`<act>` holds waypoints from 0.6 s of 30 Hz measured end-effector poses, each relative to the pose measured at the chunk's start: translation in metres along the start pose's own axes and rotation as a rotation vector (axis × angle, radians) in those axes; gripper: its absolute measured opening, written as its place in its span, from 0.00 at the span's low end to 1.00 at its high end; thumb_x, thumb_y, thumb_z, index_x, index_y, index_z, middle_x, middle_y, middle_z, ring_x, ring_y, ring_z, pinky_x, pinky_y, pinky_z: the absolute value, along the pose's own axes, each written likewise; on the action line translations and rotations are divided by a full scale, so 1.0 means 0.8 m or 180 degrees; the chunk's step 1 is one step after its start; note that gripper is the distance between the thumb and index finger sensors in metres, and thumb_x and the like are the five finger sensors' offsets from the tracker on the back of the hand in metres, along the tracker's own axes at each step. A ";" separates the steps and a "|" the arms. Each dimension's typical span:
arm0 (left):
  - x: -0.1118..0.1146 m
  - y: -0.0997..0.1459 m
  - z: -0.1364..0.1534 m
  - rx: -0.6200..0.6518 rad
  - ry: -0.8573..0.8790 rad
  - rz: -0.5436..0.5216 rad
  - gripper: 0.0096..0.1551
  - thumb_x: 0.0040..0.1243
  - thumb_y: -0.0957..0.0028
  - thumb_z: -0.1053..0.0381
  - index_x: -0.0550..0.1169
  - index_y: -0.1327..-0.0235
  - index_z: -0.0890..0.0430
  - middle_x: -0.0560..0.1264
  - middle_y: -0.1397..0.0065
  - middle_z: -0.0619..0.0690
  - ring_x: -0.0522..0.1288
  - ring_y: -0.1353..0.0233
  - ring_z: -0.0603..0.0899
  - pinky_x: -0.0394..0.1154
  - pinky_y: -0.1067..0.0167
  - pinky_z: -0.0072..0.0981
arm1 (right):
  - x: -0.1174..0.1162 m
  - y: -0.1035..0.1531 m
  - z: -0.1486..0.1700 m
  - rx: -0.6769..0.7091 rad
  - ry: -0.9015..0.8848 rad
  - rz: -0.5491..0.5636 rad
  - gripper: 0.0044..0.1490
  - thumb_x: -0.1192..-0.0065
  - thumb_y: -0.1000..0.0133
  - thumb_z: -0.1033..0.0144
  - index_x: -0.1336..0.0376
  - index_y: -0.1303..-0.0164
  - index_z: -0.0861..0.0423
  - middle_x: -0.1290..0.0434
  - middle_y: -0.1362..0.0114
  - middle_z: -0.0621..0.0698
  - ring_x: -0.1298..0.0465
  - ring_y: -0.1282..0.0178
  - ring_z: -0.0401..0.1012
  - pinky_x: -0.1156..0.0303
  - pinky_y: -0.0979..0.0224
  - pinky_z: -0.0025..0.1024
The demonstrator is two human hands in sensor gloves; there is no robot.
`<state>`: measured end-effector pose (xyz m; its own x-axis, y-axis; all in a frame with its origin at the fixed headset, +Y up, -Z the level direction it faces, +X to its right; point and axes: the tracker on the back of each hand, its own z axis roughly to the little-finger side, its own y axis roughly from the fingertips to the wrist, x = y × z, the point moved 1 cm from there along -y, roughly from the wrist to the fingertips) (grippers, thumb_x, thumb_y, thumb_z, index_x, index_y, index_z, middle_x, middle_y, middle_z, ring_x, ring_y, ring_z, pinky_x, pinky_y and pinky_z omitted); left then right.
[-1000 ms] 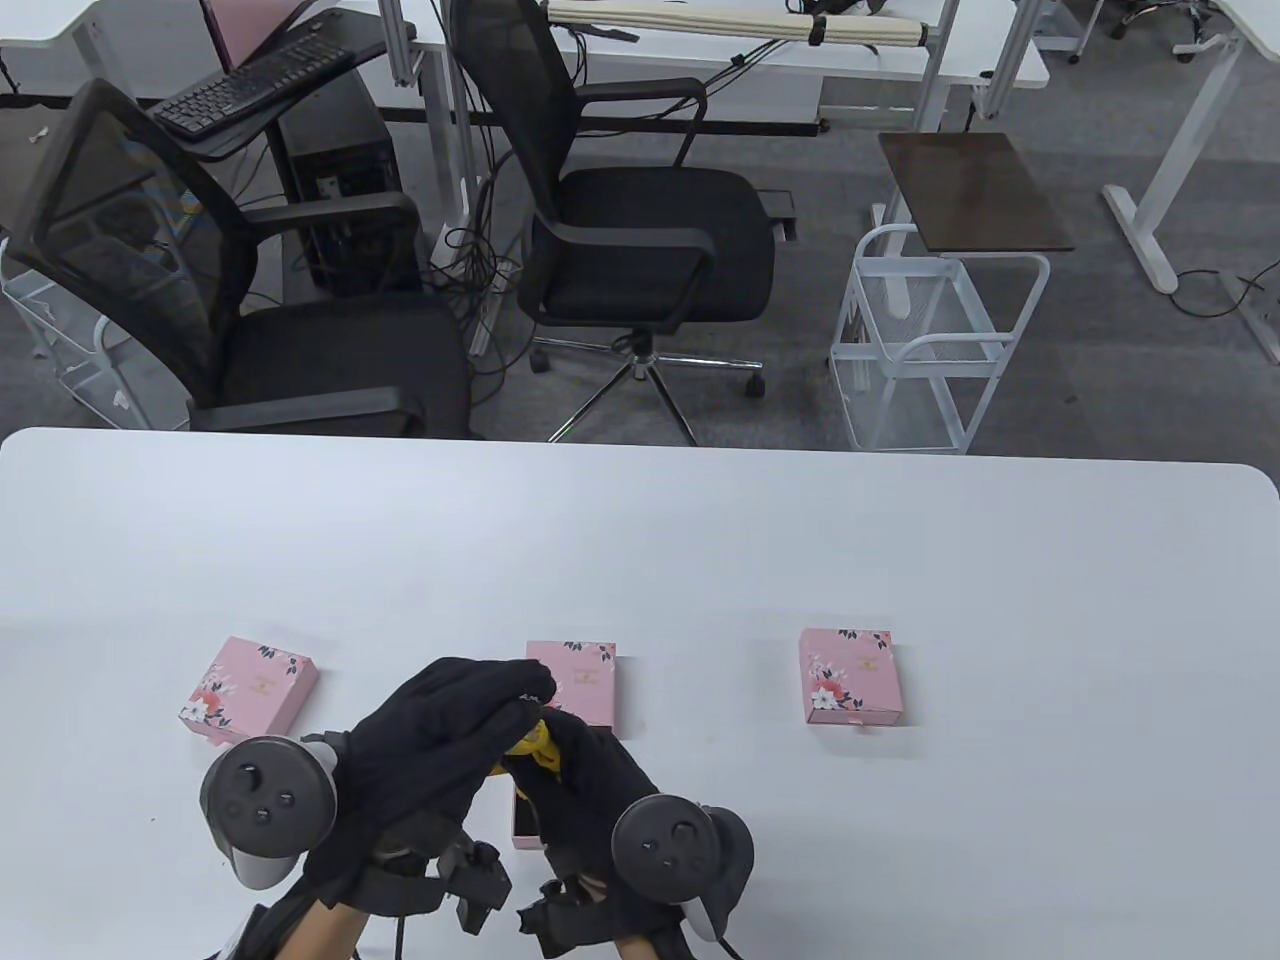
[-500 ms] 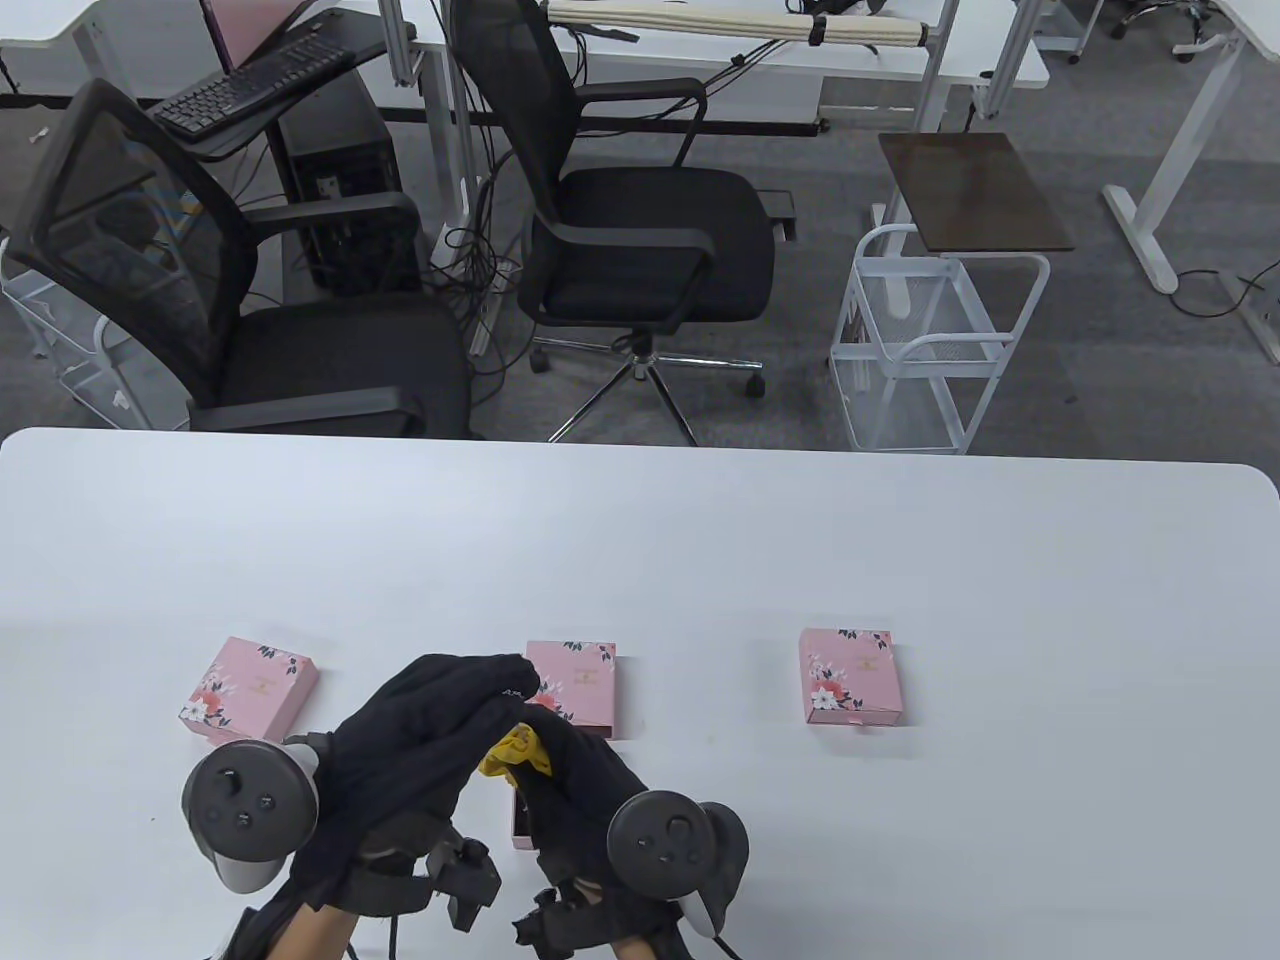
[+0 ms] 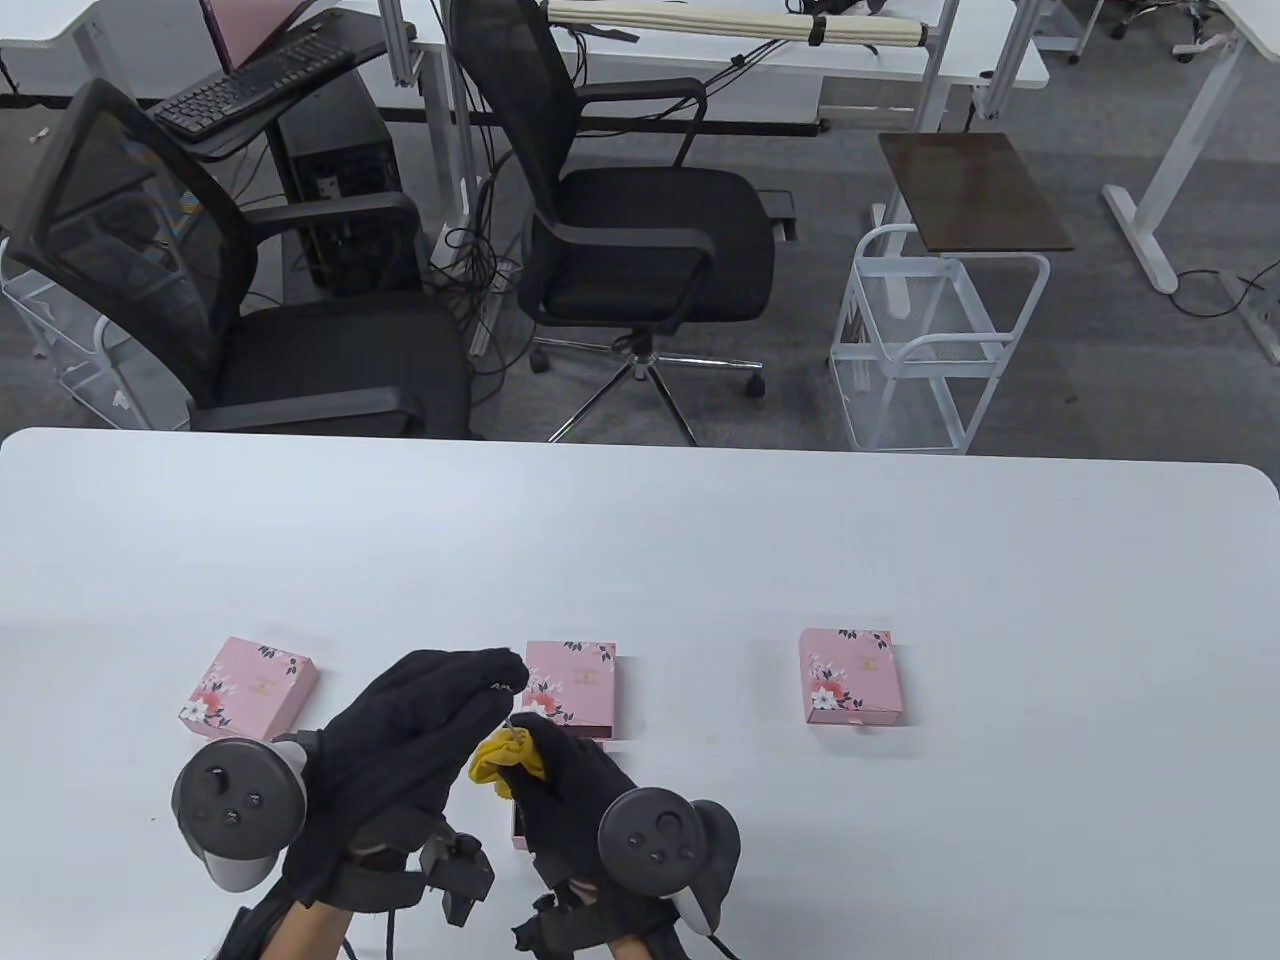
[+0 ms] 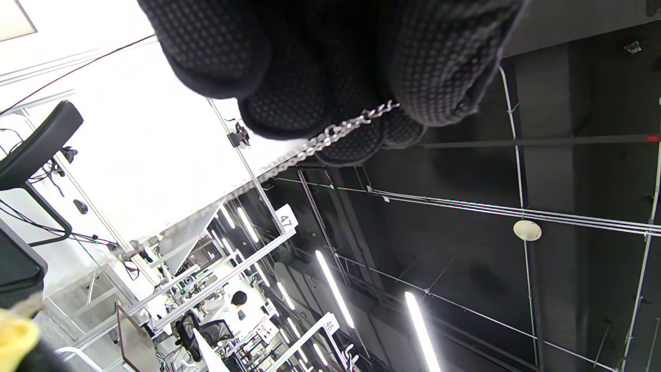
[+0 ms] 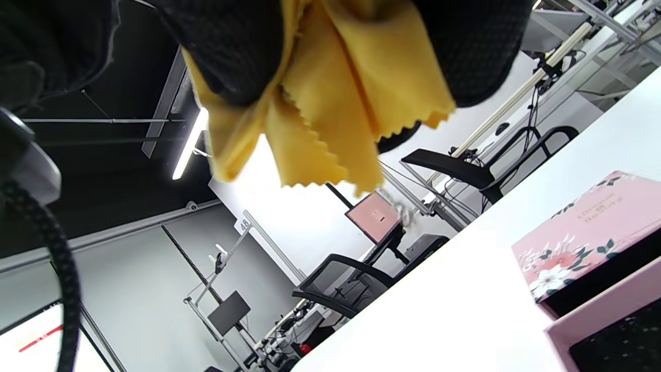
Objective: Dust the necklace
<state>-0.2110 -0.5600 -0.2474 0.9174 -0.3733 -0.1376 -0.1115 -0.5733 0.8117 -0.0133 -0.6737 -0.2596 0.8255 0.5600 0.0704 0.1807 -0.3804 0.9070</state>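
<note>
A thin silver necklace chain point(image 4: 338, 132) is pinched between the fingertips of my left hand point(image 3: 440, 700); in the table view a short stretch of the chain point(image 3: 508, 722) runs down into a yellow cloth point(image 3: 505, 757). My right hand point(image 3: 560, 775) grips that cloth, bunched around the chain. The yellow cloth point(image 5: 330, 108) hangs from my right fingers in the right wrist view. Both hands are held just above the table, near its front edge, in front of the middle pink box point(image 3: 572, 688).
Three pink floral boxes lie in a row: the left box point(image 3: 248, 688), the middle one, and the right box point(image 3: 851, 676). An open pink box tray point(image 3: 516, 828) sits under my right hand. Office chairs point(image 3: 640, 230) stand beyond the white table point(image 3: 700, 540).
Both hands have drifted slightly left and toward the table's front edge. They have drawn a little apart, so more of the cloth and a bit of chain show between them.
</note>
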 end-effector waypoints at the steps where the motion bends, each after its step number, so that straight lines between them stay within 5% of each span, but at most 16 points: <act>1: 0.000 0.000 0.000 0.0001 -0.0003 -0.0008 0.18 0.69 0.42 0.43 0.86 0.41 0.45 0.87 0.39 0.47 0.81 0.40 0.55 0.80 0.44 0.46 | -0.001 0.000 0.000 -0.0008 0.0051 0.0012 0.25 0.37 0.34 0.60 0.34 0.32 0.60 0.20 0.43 0.55 0.20 0.49 0.53 0.25 0.39 0.49; 6: -0.003 -0.001 0.001 -0.0004 -0.0032 -0.0071 0.18 0.69 0.42 0.43 0.86 0.41 0.45 0.87 0.39 0.47 0.81 0.40 0.54 0.80 0.44 0.45 | -0.009 -0.001 0.002 -0.0020 0.0239 -0.0186 0.25 0.40 0.33 0.56 0.32 0.34 0.61 0.19 0.46 0.55 0.20 0.51 0.52 0.25 0.41 0.49; 11: -0.011 -0.001 0.002 0.0011 0.0036 -0.0178 0.18 0.69 0.42 0.43 0.86 0.41 0.44 0.87 0.39 0.47 0.81 0.40 0.54 0.80 0.44 0.45 | -0.017 -0.004 0.006 -0.0067 0.0227 -0.0478 0.26 0.38 0.33 0.64 0.36 0.27 0.60 0.23 0.35 0.59 0.22 0.42 0.56 0.27 0.36 0.50; 18: -0.026 0.002 -0.003 0.0085 0.0091 -0.0382 0.18 0.69 0.42 0.43 0.86 0.42 0.44 0.87 0.39 0.46 0.81 0.41 0.53 0.80 0.45 0.44 | -0.024 -0.008 0.021 -0.0278 0.0380 -0.0642 0.25 0.38 0.33 0.59 0.34 0.30 0.60 0.20 0.43 0.56 0.20 0.49 0.53 0.25 0.40 0.49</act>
<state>-0.2294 -0.5509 -0.2418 0.9353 -0.2801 -0.2164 -0.0100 -0.6320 0.7749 -0.0212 -0.6946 -0.2734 0.7075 0.7031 -0.0718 0.2843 -0.1900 0.9397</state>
